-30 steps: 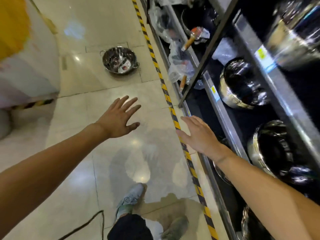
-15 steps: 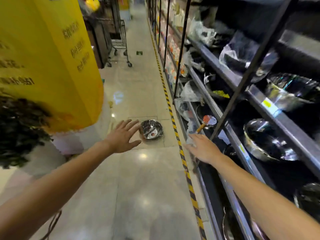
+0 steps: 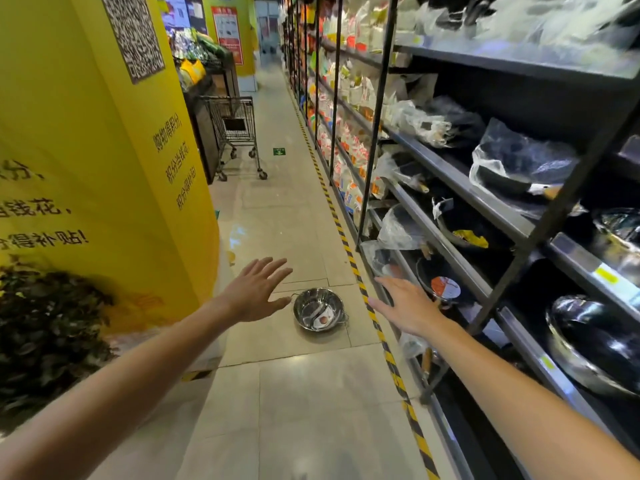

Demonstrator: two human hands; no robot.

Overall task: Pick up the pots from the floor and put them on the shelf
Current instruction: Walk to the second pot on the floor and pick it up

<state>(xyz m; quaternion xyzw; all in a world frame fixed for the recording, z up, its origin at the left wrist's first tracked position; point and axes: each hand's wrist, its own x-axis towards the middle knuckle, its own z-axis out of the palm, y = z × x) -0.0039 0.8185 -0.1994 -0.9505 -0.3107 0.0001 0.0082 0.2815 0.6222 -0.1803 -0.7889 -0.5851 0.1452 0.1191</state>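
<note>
A small shiny steel pot (image 3: 319,309) with two side handles and a label inside stands on the tiled floor ahead of me. My left hand (image 3: 257,290) is stretched out to the left of it, fingers spread, holding nothing. My right hand (image 3: 406,306) reaches forward to the right of the pot, fingers apart and empty, near the lowest shelf. The dark metal shelf (image 3: 474,202) runs along the right and holds wrapped pans and shiny steel pots (image 3: 595,344).
A big yellow pillar (image 3: 97,161) stands close on the left. A shopping cart (image 3: 235,133) is parked farther down the aisle. Yellow-black tape (image 3: 363,289) marks the floor along the shelf base. Packaged goods fill the far shelves.
The view has lifted from the floor at my feet to look down the aisle. Both hands stay open and outstretched, and the pot now appears between them.
</note>
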